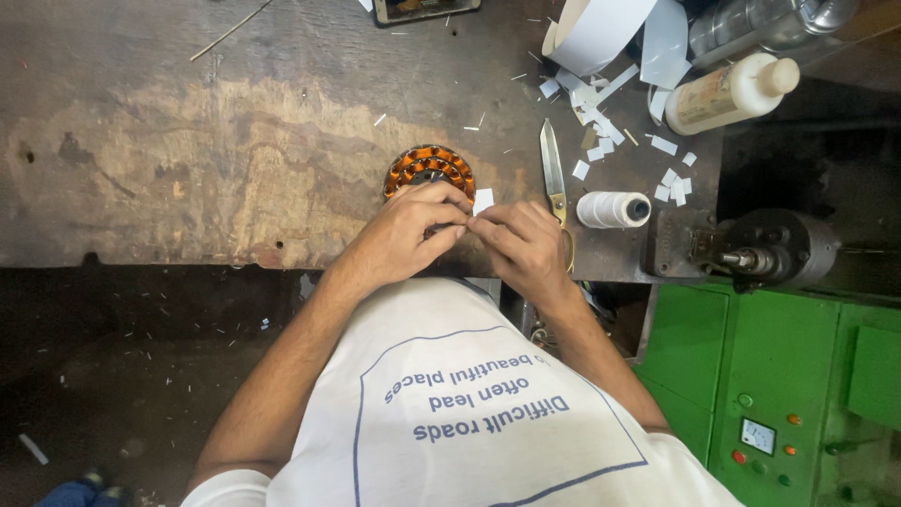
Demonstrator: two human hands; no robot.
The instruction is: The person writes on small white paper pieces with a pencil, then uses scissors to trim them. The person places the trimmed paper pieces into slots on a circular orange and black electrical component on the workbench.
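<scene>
At the near edge of the workbench, your left hand and right hand meet over the round copper coil. Both pinch a small white paper slip at its near right rim. Keep your fingertips close to the slot so the slip stays straight. Scissors and the spool of thread lie just right; keep your wrist off them.

Your view is evenly lit from above, soft and fairly bright on the table, with a pale sheen across its middle. The floor at near left falls dim. Focus stays sharp; edges bow slightly from the wide lens.
</scene>
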